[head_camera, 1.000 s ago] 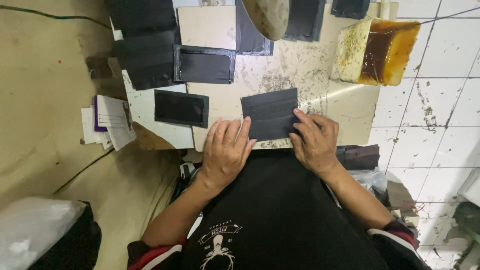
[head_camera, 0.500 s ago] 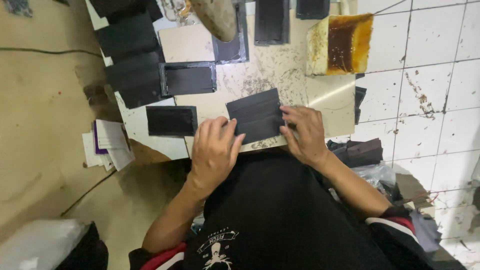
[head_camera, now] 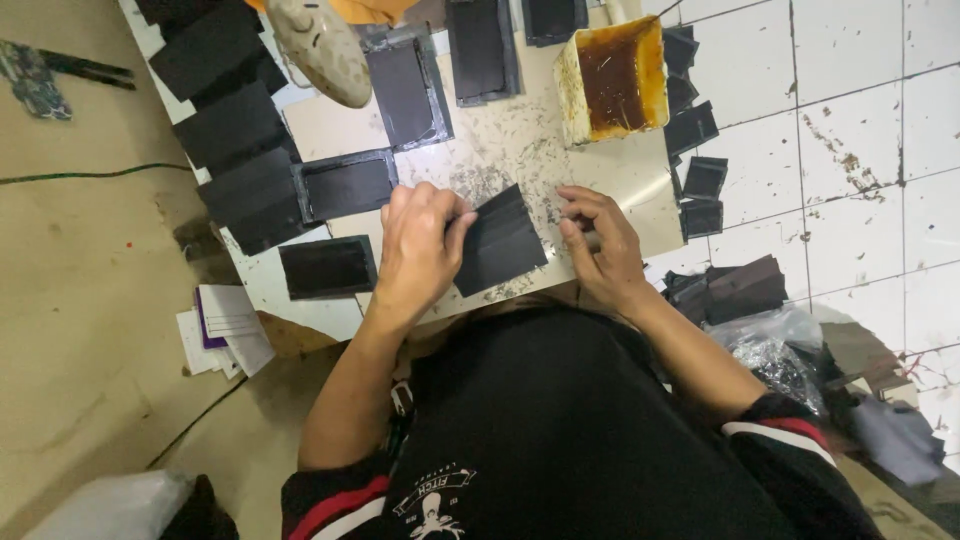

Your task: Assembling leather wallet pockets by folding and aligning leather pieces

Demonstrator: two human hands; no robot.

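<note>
A black folded leather piece (head_camera: 500,241) lies on the pale work board (head_camera: 520,150) in front of me. My left hand (head_camera: 418,248) grips its left edge with thumb and fingers. Just right of the piece, my right hand (head_camera: 601,246) rests on the board with its fingers curled around a small thin tool that is mostly hidden. A rectangular tub of brown glue (head_camera: 612,79) stands beyond my right hand.
Several black leather panels (head_camera: 345,186) lie across the board's left and far side; another (head_camera: 328,267) sits near my left wrist. A pale rounded tool (head_camera: 320,50) is at the top. More black pieces (head_camera: 700,180) and plastic bags (head_camera: 780,350) lie on the tiled floor at right; papers (head_camera: 225,325) at left.
The view has shifted. My left hand moved from lying flat beside the piece to gripping its left edge. My right hand came off the piece and now sits just right of it.
</note>
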